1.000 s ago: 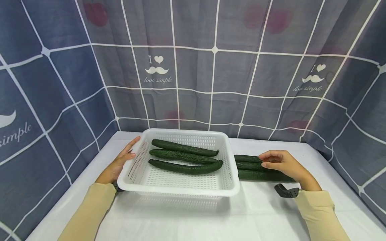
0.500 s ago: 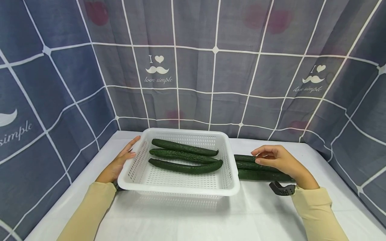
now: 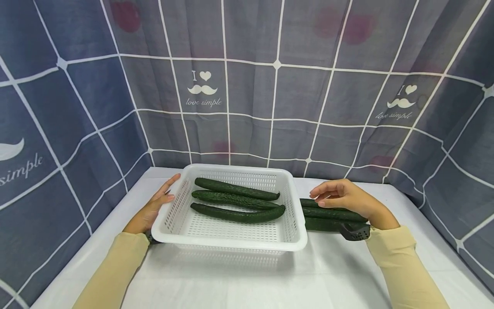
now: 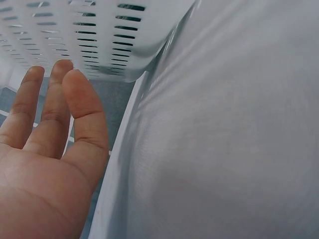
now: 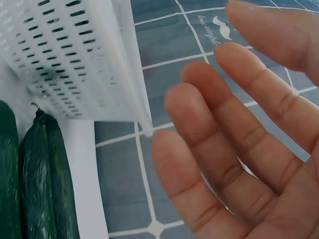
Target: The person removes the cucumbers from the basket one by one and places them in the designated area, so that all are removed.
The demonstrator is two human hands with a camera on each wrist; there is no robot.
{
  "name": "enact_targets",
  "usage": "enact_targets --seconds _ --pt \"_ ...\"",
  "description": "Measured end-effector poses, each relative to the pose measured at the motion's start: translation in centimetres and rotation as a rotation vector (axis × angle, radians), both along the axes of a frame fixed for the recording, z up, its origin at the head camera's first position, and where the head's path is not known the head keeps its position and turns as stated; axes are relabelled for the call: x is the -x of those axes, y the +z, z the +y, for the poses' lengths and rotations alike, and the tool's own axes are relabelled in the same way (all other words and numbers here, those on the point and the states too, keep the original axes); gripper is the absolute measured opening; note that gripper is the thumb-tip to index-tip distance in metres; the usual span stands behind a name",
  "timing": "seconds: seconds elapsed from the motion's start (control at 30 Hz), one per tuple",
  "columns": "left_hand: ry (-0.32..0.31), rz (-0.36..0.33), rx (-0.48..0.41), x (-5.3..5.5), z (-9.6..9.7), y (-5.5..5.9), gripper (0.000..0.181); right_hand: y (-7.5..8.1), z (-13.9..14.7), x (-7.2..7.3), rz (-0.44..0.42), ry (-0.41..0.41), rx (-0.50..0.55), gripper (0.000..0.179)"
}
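Observation:
A white perforated plastic basket stands on the table with three dark green cucumbers lying lengthwise inside. My left hand is at the basket's left side, its fingertips by the wall, fingers fairly straight in the left wrist view. To the right of the basket, three more cucumbers lie side by side on the cloth. Over these, my right hand hovers with loosely bent fingers and nothing in its grasp. In the right wrist view, its palm and fingers show beside the basket's right wall.
White cloth covers the table. A grey-blue checked curtain with printed lettering hangs behind and along both sides. The cucumbers outside lie close against the basket's right wall. A black wrist device sits under my right wrist.
My right hand has moved left and slightly away from me above the loose cucumbers, toward the basket. The left hand, basket and cucumbers stay where they were.

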State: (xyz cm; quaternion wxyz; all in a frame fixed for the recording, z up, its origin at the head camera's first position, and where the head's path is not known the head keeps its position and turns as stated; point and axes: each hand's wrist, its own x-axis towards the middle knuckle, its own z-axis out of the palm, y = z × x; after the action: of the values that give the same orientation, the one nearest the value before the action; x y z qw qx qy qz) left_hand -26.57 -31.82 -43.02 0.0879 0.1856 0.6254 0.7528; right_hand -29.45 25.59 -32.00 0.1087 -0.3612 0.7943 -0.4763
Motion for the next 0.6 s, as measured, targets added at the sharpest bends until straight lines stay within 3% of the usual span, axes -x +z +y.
enact_targets --seconds 0.23,0.6 --pt "-0.017 0.011 -0.012 -0.1 0.0 0.1 0.066 1.3 -1.1 0.8 -0.079 0.104 0.022 0.028" --pt "-0.002 0.012 0.000 0.0 0.0 0.1 0.066 3.3 -2.9 2.0 -0.092 0.100 -0.056 0.037"
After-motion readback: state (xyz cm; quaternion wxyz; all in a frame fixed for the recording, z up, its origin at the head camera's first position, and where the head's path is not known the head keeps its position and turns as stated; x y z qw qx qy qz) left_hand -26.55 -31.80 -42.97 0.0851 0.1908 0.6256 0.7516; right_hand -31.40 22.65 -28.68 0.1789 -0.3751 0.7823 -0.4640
